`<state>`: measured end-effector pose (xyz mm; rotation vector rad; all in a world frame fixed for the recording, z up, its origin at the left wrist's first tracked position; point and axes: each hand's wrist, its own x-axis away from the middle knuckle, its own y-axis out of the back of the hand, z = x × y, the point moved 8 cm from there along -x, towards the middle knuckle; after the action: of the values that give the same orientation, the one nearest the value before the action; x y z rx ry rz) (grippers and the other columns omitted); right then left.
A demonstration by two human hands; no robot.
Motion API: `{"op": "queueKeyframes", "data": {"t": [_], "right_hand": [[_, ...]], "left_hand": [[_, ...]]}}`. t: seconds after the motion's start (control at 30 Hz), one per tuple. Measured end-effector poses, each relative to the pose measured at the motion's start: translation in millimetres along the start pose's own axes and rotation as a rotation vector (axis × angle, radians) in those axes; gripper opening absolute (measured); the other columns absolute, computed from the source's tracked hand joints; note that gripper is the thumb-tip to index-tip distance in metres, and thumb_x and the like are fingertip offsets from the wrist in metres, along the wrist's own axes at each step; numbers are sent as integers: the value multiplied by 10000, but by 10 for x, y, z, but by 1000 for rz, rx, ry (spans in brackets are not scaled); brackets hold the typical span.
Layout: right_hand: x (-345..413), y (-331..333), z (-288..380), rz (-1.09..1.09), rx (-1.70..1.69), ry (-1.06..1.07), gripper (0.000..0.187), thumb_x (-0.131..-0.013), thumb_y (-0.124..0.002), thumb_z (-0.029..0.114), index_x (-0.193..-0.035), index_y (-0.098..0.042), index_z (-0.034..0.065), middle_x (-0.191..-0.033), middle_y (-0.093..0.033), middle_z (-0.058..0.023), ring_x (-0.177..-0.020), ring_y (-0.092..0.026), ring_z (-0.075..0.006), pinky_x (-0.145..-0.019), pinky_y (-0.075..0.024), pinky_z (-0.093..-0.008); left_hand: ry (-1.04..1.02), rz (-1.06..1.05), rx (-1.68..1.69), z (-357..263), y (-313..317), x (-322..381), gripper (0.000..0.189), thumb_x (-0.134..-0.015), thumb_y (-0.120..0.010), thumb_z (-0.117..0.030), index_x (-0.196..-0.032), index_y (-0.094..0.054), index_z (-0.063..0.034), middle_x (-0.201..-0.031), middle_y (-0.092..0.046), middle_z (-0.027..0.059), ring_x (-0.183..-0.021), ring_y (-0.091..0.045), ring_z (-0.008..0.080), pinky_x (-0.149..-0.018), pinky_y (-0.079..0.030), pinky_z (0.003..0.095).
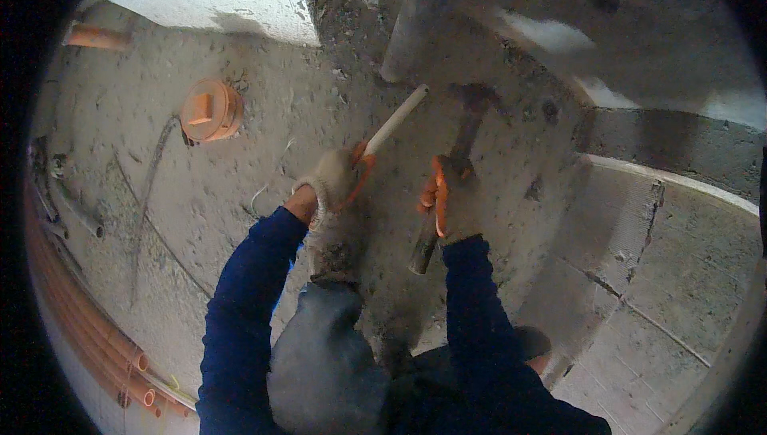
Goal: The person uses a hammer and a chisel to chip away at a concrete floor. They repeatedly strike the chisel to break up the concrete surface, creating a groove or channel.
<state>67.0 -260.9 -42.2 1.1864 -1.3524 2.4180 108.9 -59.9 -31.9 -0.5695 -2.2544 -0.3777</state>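
My left hand [335, 177], in a pale work glove with orange on the finger side, grips a short light-coloured rod or pipe [396, 120] that points up and to the right. My right hand [452, 195], in a similar glove, is closed around the handle of a hammer [467, 135]. The hammer's dark head lies beyond the hand, just right of the rod's far end and apart from it, while the handle's butt sticks out below the hand. The rod's near end is hidden by my left hand.
An orange round pipe cap [211, 110] sits on the rough concrete floor [299, 111], with a dark hose [148, 195] beside it. Several orange pipes [102, 339] lie at lower left. A large grey pipe [413, 21] is ahead; a block wall [671, 141] stands at right.
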Motion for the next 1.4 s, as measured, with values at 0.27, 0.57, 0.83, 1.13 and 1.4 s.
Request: {"op": "queueKeyframes", "data": {"t": [0.27,0.57,0.83,1.13,1.4], "right_hand": [[27,-189,206,-263,639,501,319,-901,-575,366,-1097,-529,117,-742,-563,-49,-557,-543,-233,-509,-460,-417],[137,-275,327,79,-71,149,218,-914,-611,319,-975,-538,123,-622,-524,-44,-486,-527,-195,-444,-408,-370],[518,-503,604,-387,738,447,431,-904,-478,501,-1038,-583,106,-665,-529,-32,-469,-474,-212,-483,-420,-422],[490,-799,634,145,285,398,404,-890,-535,438,-1090,-580,89,-715,-604,-69,-551,-578,-233,-485,-452,-382],[-20,-603,390,-132,377,452,422,-933,-463,488,-1118,-567,123,-733,-576,-41,-577,-545,-215,-539,-452,-398]], "left_hand": [[127,41,66,22,21,21,229,-990,-508,-369,-1082,-563,-167,-581,-473,-58,-392,-437,87,-348,-340,267],[-90,1,70,29,13,8,239,-984,-517,-361,-1108,-583,-167,-613,-495,-37,-384,-410,103,-341,-335,275],[-4,86,356,18,-125,21,415,-979,-527,-403,-1282,-525,-120,-621,-474,-45,-451,-441,82,-381,-338,254],[-46,103,456,-41,-149,61,474,-968,-520,-461,-1264,-526,-91,-591,-475,-35,-444,-455,86,-376,-352,256],[-77,134,575,-171,-140,109,517,-962,-499,-509,-1248,-530,-79,-610,-443,-36,-417,-413,77,-361,-340,245]]}}
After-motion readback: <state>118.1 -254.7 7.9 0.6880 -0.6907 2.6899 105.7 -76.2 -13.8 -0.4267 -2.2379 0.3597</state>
